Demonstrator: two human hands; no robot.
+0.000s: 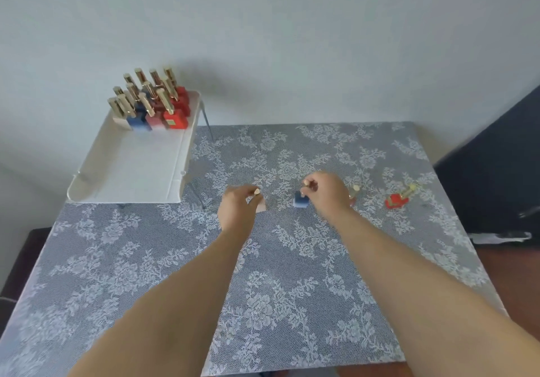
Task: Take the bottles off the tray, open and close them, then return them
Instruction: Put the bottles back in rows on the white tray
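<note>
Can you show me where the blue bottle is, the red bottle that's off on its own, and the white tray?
Small blue square bottle (pixel 300 201): head view, on its blue body below the fingers.
Small red square bottle with gold cap (pixel 396 200): head view, on its red body.
White plastic tray (pixel 128 172): head view, on its bare floor.

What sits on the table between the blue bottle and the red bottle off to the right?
In the head view, one small bottle stands between the blue bottle and red bottle, partly hidden behind the right hand.

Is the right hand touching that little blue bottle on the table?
Touching. The head view shows the right hand with fingers pinched round the cap of the blue bottle.
</note>
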